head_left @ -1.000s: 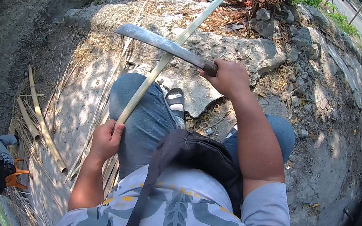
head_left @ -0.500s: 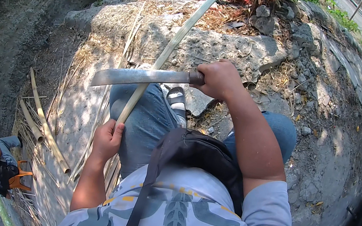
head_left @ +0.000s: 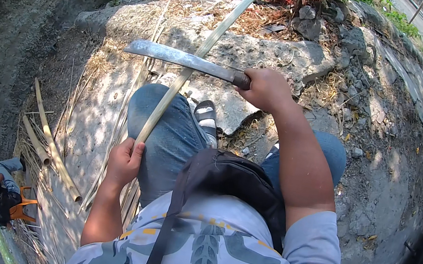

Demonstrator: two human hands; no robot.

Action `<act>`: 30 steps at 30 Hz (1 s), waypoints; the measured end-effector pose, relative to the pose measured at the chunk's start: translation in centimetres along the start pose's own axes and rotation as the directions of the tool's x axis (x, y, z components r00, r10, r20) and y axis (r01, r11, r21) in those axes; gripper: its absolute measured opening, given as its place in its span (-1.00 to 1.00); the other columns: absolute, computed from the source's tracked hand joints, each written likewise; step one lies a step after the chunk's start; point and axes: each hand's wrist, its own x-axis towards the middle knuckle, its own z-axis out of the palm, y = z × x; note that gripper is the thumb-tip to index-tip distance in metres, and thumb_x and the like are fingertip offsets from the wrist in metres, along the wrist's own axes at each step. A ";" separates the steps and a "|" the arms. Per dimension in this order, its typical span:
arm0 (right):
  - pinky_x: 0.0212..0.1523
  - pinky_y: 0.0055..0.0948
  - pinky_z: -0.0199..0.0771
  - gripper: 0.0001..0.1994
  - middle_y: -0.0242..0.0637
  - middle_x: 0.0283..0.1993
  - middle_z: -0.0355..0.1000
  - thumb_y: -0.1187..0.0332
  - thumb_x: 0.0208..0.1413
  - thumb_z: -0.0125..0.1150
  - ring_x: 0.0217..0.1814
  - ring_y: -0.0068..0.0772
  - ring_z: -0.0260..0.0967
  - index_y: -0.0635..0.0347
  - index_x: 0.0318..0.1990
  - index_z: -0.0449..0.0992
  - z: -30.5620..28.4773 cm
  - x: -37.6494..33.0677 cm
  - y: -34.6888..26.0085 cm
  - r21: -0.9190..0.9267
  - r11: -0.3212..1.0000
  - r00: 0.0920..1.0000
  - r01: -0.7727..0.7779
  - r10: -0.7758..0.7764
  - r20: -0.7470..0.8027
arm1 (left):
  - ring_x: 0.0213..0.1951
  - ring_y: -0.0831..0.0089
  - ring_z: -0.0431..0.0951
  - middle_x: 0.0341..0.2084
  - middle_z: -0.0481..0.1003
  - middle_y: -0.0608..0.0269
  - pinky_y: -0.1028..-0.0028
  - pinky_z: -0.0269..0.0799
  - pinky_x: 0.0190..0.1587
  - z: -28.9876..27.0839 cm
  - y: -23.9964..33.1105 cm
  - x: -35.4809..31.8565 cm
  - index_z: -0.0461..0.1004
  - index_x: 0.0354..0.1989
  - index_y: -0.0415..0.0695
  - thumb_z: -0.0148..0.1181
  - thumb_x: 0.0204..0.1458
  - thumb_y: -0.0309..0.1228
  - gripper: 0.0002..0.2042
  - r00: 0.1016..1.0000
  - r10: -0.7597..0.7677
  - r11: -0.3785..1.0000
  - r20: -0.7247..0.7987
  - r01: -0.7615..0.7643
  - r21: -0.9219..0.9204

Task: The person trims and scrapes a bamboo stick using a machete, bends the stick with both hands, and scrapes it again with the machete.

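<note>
Right hand (head_left: 265, 89): grip clenched on long grey steel machete (head_left: 182, 58), blade crossing above pole. Left hand (head_left: 124, 161): grip grasping long pale split bamboo pole (head_left: 195, 64), lying over left knee. Risk: a glancing blade could slide along pole toward left hand.

No packages, labels, signs or screens anywhere

The person wears a short-sleeved shirt (head_left: 213, 251) in grey, white and dark blue patches with small yellow marks, blue jeans (head_left: 165, 135), a black bag (head_left: 231, 178) on a strap, and a striped sandal (head_left: 206, 117).
</note>
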 end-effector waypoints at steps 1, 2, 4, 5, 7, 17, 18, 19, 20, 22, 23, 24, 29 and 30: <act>-0.14 -0.01 0.58 -0.70 -0.19 -0.30 0.62 -0.03 0.05 0.41 -0.17 0.02 0.60 -0.04 -0.27 0.64 0.3 0.0 -0.3 -0.014 0.997 0.997 0.071 -0.071 0.009 | -0.67 0.30 0.29 -0.73 0.35 0.08 0.26 0.23 -0.54 0.0 0.2 0.0 0.35 -0.53 -0.24 0.19 0.34 -0.13 -0.53 1.000 -0.004 1.000 -0.001 0.004 0.007; -0.14 -0.01 0.58 -0.72 -0.23 -0.32 0.60 0.02 0.01 0.43 -0.20 0.01 0.59 -0.02 -0.32 0.61 0.6 0.0 -0.8 -0.013 0.995 0.995 0.097 -0.097 0.030 | -0.67 0.30 0.30 -0.73 0.35 0.08 0.27 0.23 -0.54 0.0 0.3 0.0 0.35 -0.53 -0.24 0.19 0.34 -0.13 -0.53 1.000 -0.007 1.000 -0.002 0.007 0.013; -0.14 -0.02 0.57 -0.73 -0.24 -0.33 0.60 0.04 -0.01 0.43 -0.21 0.00 0.59 -0.02 -0.33 0.61 1.0 0.1 -1.4 -0.030 0.985 0.985 0.169 -0.168 0.039 | -0.67 0.29 0.30 -0.73 0.35 0.08 0.26 0.24 -0.54 0.0 0.2 0.0 0.34 -0.53 -0.24 0.19 0.34 -0.14 -0.53 1.000 0.001 1.000 -0.004 -0.001 0.013; -0.15 -0.02 0.57 -0.74 -0.25 -0.34 0.60 0.06 -0.02 0.44 -0.22 0.00 0.59 -0.02 -0.34 0.60 1.1 0.1 -1.5 -0.047 0.969 0.970 0.242 -0.239 0.049 | -0.67 0.28 0.30 -0.74 0.35 0.07 0.26 0.24 -0.54 0.0 0.1 0.0 0.34 -0.53 -0.24 0.20 0.34 -0.14 -0.54 1.000 0.010 1.000 -0.006 -0.010 0.011; -0.14 -0.03 0.57 -0.74 -0.25 -0.36 0.59 0.07 -0.04 0.45 -0.23 0.01 0.58 -0.01 -0.35 0.60 1.4 0.3 -1.5 -0.054 0.961 0.963 0.270 -0.269 0.027 | -0.67 0.27 0.30 -0.73 0.35 0.07 0.26 0.24 -0.54 0.1 0.2 -0.1 0.34 -0.52 -0.24 0.20 0.34 -0.14 -0.54 1.000 0.011 1.000 -0.012 -0.010 0.011; -0.10 -0.01 0.60 -0.65 -0.10 -0.26 0.63 -0.06 0.09 0.38 -0.14 0.05 0.61 -0.05 -0.14 0.68 0.2 0.5 1.1 0.003 0.989 0.989 -0.149 0.149 -0.007 | -0.67 0.17 0.34 -0.72 0.38 0.01 0.22 0.24 -0.53 -0.3 0.7 0.1 0.36 -0.50 -0.24 0.19 0.34 -0.17 -0.56 0.999 0.043 0.998 0.009 -0.043 0.040; -0.10 -0.01 0.60 -0.66 -0.11 -0.26 0.63 -0.05 0.08 0.38 -0.14 0.06 0.61 -0.05 -0.15 0.67 -0.1 0.4 1.2 0.007 0.991 0.991 -0.130 0.130 0.016 | -0.67 0.17 0.34 -0.72 0.38 0.01 0.22 0.24 -0.53 -0.3 0.7 0.0 0.36 -0.50 -0.24 0.19 0.34 -0.17 -0.56 0.999 0.043 0.998 0.010 -0.043 0.038; -0.11 -0.01 0.59 -0.67 -0.11 -0.27 0.63 -0.03 0.08 0.38 -0.15 0.06 0.60 -0.05 -0.15 0.67 -0.3 0.3 1.1 0.013 0.994 0.993 -0.112 0.111 0.039 | -0.67 0.15 0.35 -0.72 0.38 0.01 0.22 0.25 -0.53 -0.4 0.7 0.0 0.36 -0.50 -0.25 0.18 0.34 -0.17 -0.56 0.999 0.038 0.999 0.010 -0.039 0.026; -0.11 -0.01 0.59 -0.67 -0.11 -0.27 0.63 -0.03 0.08 0.38 -0.15 0.06 0.60 -0.05 -0.15 0.67 -0.4 0.2 0.9 0.011 0.994 0.993 -0.113 0.112 0.041 | -0.67 0.14 0.36 -0.72 0.38 0.01 0.22 0.25 -0.53 -0.4 0.7 0.0 0.36 -0.50 -0.25 0.18 0.35 -0.17 -0.57 0.999 0.034 0.999 0.011 -0.034 0.015; -0.13 0.00 0.59 -0.69 -0.14 -0.31 0.61 0.00 0.05 0.39 -0.17 0.07 0.60 -0.03 -0.18 0.66 -0.4 0.1 0.3 -0.010 0.999 0.997 0.036 -0.035 0.076 | -0.67 0.13 0.36 -0.72 0.39 0.00 0.21 0.25 -0.53 -0.3 0.3 0.1 0.36 -0.50 -0.25 0.18 0.35 -0.16 -0.56 0.999 0.053 0.998 0.010 -0.053 0.022; -0.13 0.00 0.59 -0.69 -0.14 -0.31 0.61 0.00 0.05 0.39 -0.17 0.07 0.60 -0.03 -0.18 0.66 -0.1 0.0 -0.1 -0.008 0.999 0.996 0.034 -0.033 0.078 | -0.67 0.12 0.36 -0.72 0.39 0.00 0.21 0.25 -0.54 -0.3 0.1 0.1 0.36 -0.50 -0.25 0.18 0.35 -0.16 -0.56 0.997 0.073 0.997 0.006 -0.073 0.028; -0.13 -0.01 0.59 -0.71 -0.16 -0.33 0.61 0.02 0.03 0.39 -0.18 0.06 0.59 -0.03 -0.21 0.64 0.4 0.0 -0.7 -0.027 0.994 0.990 0.105 -0.102 0.098 | -0.67 0.12 0.36 -0.72 0.39 0.00 0.21 0.25 -0.54 -0.3 0.2 0.2 0.36 -0.50 -0.25 0.18 0.35 -0.16 -0.56 0.997 0.072 0.997 0.008 -0.072 0.029; -0.14 -0.03 0.59 -0.76 -0.21 -0.35 0.61 0.08 -0.01 0.40 -0.19 0.00 0.60 -0.02 -0.32 0.60 2.8 0.7 -1.8 -0.082 0.946 0.949 0.313 -0.308 0.062 | -0.67 0.10 0.37 -0.71 0.39 -0.01 0.20 0.26 -0.53 -0.1 0.2 0.1 0.36 -0.51 -0.25 0.17 0.35 -0.16 -0.56 0.998 0.061 0.998 0.000 -0.061 0.018; -0.14 -0.03 0.59 -0.76 -0.21 -0.35 0.61 0.08 -0.01 0.40 -0.19 0.00 0.60 -0.02 -0.32 0.60 2.4 0.8 -1.9 -0.080 0.945 0.948 0.318 -0.313 0.063 | -0.67 0.10 0.37 -0.71 0.39 -0.01 0.20 0.26 -0.53 -0.1 0.2 0.0 0.36 -0.51 -0.25 0.17 0.35 -0.16 -0.56 0.998 0.056 0.998 -0.004 -0.056 0.019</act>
